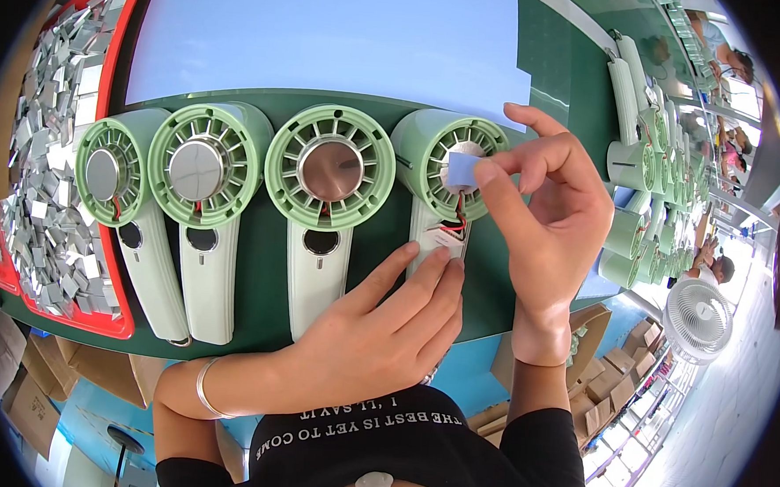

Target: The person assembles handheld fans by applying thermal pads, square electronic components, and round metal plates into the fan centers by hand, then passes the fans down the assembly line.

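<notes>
Four light-green handheld fans lie in a row on the green tabletop. At the rightmost fan (426, 148), my right hand (555, 204) pinches a small pale-blue square pad (462, 171) against the silver disc in the fan head's middle. My left hand (386, 323) lies over that fan's handle, fingers bent round it; my left thumb is hidden. Beside those fingertips sits a small white square plate (444, 237) with red and black wires leading into the fan head. Smooth round metal discs cover the centres of the third fan (330, 168), the second fan (204, 165) and the leftmost fan (111, 172).
A red tray (123, 80) full of small grey metallic pieces stands at the left. Across the table's far side lies a large pale-blue sheet (330, 38). More green fans (632, 164) lie at the right, with a white desk fan (698, 320) and cardboard boxes (617, 370) beyond.
</notes>
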The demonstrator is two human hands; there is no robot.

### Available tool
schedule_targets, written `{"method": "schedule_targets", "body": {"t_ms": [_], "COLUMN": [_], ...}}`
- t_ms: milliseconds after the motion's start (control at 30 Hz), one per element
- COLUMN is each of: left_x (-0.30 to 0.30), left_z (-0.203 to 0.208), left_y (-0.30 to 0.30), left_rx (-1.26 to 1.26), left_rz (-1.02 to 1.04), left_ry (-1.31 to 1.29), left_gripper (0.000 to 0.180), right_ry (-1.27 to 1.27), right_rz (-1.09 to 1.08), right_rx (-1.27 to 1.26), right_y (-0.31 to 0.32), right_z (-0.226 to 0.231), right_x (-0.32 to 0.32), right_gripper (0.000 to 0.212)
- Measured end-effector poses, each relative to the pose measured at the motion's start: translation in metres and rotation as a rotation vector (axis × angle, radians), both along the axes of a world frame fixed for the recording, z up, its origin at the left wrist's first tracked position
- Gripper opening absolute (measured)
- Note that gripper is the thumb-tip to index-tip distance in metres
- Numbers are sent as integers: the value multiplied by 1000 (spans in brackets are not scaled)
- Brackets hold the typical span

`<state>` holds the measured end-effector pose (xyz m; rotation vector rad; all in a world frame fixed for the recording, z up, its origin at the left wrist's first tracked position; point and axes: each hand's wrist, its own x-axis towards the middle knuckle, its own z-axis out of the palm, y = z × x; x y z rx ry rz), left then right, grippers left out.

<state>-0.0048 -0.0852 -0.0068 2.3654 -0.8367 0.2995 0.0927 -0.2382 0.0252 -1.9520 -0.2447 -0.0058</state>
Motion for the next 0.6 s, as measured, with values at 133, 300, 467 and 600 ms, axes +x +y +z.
{"method": "schedule_targets", "body": {"t_ms": [133,300,467,600], "left_x": [0,1,1,1], "left_z": [0,2,1,1], "left_y": [0,1,2,1], "left_rx": [-2,11,20,27], "left_rz": [-1,-11,-6,-16], "left_ry": [3,7,-2,-11], "left_gripper": [20,21,21,24], "right_ry": [22,6,-72,-367], "right_rz": [-20,-19,-8,44], "right_rx": [13,0,-49,-418], "right_y": [1,0,0,1], "right_z": [1,0,-6,-1], "right_x": [-1,0,-1,-4], "right_gripper": [21,21,22,23]}}
